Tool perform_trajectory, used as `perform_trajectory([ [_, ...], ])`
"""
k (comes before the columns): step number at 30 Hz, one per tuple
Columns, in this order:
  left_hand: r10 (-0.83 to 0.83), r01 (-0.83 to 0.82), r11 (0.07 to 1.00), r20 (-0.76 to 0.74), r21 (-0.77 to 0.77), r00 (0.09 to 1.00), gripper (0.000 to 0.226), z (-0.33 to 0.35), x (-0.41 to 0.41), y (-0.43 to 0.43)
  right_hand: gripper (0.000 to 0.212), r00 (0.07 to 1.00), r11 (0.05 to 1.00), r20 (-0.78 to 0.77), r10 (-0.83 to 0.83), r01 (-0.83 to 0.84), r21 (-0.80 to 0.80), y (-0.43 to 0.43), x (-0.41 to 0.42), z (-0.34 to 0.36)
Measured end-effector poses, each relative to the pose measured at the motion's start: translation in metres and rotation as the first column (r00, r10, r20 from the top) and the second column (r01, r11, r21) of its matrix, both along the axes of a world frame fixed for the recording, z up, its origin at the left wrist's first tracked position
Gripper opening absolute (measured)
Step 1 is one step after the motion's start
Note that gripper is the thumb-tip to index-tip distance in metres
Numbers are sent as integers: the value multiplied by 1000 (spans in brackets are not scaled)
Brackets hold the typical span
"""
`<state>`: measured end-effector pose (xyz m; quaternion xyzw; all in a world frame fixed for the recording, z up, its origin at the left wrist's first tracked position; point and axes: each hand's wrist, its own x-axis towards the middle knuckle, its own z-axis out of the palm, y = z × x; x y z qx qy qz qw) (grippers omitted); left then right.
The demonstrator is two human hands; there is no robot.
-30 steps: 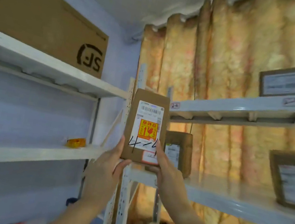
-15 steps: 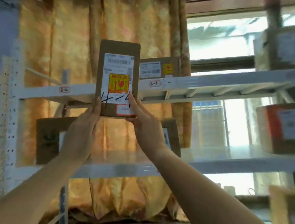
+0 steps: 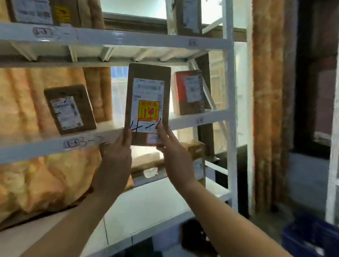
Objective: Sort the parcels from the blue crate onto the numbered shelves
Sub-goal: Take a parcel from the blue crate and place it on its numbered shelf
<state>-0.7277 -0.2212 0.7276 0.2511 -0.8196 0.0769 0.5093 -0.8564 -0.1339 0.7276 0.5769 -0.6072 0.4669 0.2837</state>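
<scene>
Left hand [image 3: 117,157] and right hand [image 3: 173,151] each pinch a lower corner of the upright parcel [image 3: 147,92] — marked 4-4 — just near of a shelf [image 3: 47,148] tagged 3.

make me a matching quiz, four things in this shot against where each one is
Things:
1 blue crate
2 parcel marked 4-4
3 orange-red parcel
4 tall parcel

Places:
a held by left hand and right hand
b upper shelf, right end
c low at far right
d next shelf down, right end

Pairs: 1-c, 2-a, 3-d, 4-b
</scene>
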Motion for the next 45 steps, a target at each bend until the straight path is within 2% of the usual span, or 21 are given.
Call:
perform_trajectory([
  [2,-28,27,999,-24,-33,999,63,-28,-27,17,77,997,996,-23,-79,80,33,5,-35,-23],
  [5,-142,141,983,-6,115,990,84,-78,-59,38,75,987,982,-35,-155,158,107,22,-64,-56],
  [8,-105,92,971,45,220,993,88,-114,-83,35,74,991,973,-29,-130,133,190,14,-85,-90],
  [11,-137,72,932,162,356,977,93,-143,-113,34,74,997,970,21,-80,73,233,6,-122,-131],
  [13,-116,21,931,240,364,964,102,-161,-134,17,72,997,947,63,-52,29,319,-7,-147,-154],
  [17,-101,-26,893,257,450,961,91,-197,-179,-15,72,997,925,77,-5,-25,379,-40,-198,-194],
  [20,-78,-83,900,348,427,934,104,-218,-204,-34,71,995,903,89,46,-79,422,-67,-227,-217],
  [25,-10,-190,854,379,485,925,91,-264,-233,-96,91,976,892,148,160,-207,401,-126,-261,-252],
  [29,-26,-196,834,392,516,920,101,-290,-252,-139,76,972,904,140,190,-229,361,-173,-285,-278],
  [33,-48,-248,799,468,548,882,110,-319,-271,-178,63,974,898,118,193,-223,379,-222,-310,-309],
  [42,-179,-251,745,548,618,817,92,-364,-297,-253,58,981,848,85,175,-194,493,-296,-351,-369],
  [45,-172,-282,728,564,625,807,89,-364,-302,-272,56,966,827,194,174,-250,503,-316,-352,-373],
])
